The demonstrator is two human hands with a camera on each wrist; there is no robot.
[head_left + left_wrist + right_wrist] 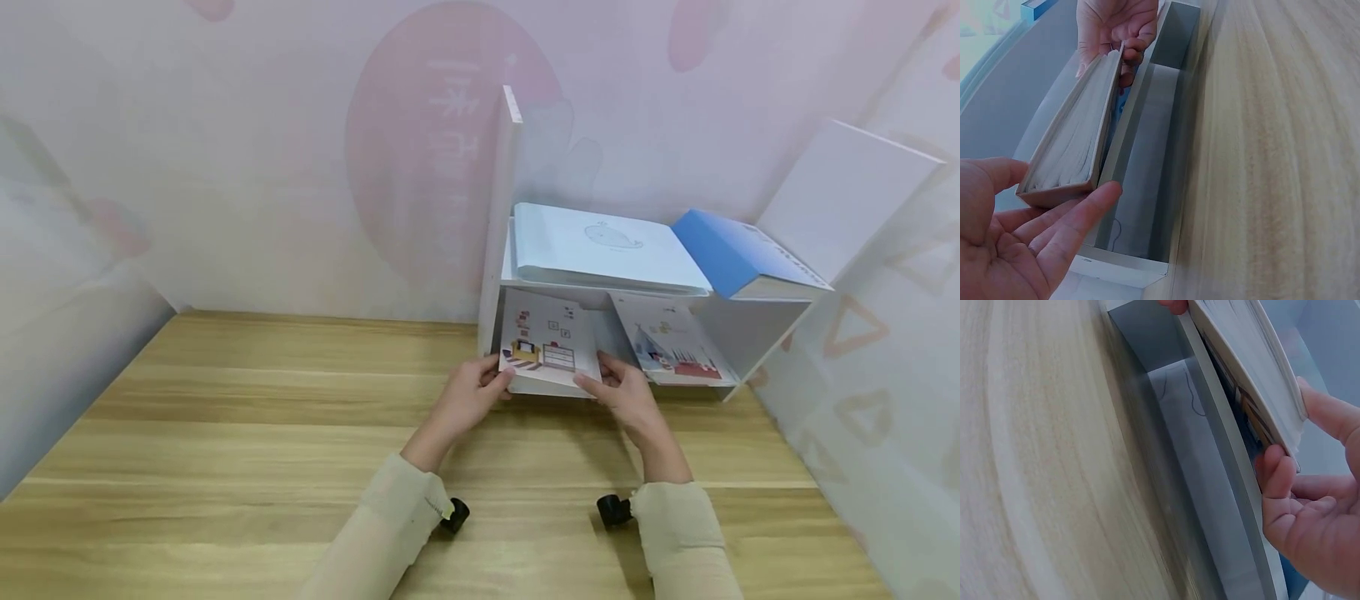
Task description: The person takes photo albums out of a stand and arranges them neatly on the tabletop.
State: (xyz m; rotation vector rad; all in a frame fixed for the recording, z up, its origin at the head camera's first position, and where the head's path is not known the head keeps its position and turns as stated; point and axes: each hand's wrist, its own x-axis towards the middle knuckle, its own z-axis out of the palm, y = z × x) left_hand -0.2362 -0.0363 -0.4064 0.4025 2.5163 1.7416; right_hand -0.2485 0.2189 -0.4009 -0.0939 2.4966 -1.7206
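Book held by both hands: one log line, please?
left hand: holds book | right hand: holds same book | book: at lower opening of shelf

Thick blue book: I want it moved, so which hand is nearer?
Right: the right hand grips the held book by its right edge, below and left of the blue book; the left hand, at the opposite edge, is farther away.

A blue book (752, 252) lies just beside a white whale-covered book (609, 250)

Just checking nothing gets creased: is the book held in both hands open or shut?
Shut: the left wrist view shows the book with its pages between two covers.
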